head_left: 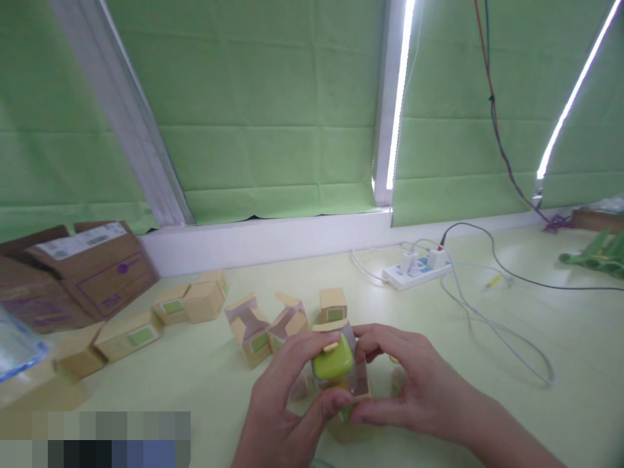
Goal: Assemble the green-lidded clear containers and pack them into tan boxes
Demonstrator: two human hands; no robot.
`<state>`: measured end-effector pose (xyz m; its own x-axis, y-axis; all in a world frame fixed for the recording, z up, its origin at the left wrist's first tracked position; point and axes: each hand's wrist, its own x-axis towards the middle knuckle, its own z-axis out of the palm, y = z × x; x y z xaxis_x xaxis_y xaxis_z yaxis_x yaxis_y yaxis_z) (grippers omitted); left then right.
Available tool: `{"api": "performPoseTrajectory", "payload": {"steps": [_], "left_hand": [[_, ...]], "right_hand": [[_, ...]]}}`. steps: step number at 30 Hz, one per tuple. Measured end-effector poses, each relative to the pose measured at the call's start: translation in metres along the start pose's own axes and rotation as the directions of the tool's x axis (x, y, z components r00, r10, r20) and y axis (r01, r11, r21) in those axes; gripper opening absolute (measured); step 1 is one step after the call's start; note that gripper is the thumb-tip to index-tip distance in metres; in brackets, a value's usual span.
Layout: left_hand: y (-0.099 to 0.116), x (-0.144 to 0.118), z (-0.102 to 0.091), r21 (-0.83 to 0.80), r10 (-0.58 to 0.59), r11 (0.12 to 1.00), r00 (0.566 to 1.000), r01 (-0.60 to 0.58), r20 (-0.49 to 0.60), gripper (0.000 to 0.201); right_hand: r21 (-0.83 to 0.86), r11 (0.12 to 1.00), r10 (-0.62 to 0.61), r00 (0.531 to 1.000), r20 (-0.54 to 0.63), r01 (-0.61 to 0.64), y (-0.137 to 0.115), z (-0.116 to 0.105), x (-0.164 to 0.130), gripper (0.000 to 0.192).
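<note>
Just in front of the row of small boxes, low over the tabletop (487, 390), both hands hold a small tan carton (358, 383) with a rounded green item (332, 364) sitting in its open top. That green item faces up and toward the camera; the carton's long axis seems roughly upright, though the hands hide most of it. Left hand (280, 403) comes up from below, its fingers (312, 348) curled over the green item and thumb pressed at the carton's lower edge. Right hand (414, 383) wraps the carton's other side, fingers closed on it. Beyond the carton stand open small cartons (266, 328) and closed ones (188, 303), well apart from a brown shipping box (92, 266) farther left. To the carton's far right lies a white power strip (416, 268) with cables (492, 318) trailing across the tabletop.
</note>
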<state>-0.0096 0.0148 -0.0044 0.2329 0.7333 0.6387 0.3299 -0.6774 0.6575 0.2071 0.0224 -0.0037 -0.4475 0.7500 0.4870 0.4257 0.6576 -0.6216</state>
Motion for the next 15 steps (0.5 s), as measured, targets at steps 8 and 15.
{"api": "performPoseTrajectory", "payload": {"steps": [8,15], "left_hand": [[-0.0013,0.003,-0.0005,0.077,0.009,0.997,0.996,-0.015,0.086,0.038],[-0.0055,-0.0036,0.0038,0.185,-0.054,0.982,0.998,0.046,0.039,0.035]], "right_hand": [[0.024,0.999,0.035,0.999,-0.011,-0.034,-0.0001,0.002,0.0022,0.039],[0.238,0.967,0.091,0.996,-0.004,-0.088,0.0028,0.0066,0.0047,0.047]]}}
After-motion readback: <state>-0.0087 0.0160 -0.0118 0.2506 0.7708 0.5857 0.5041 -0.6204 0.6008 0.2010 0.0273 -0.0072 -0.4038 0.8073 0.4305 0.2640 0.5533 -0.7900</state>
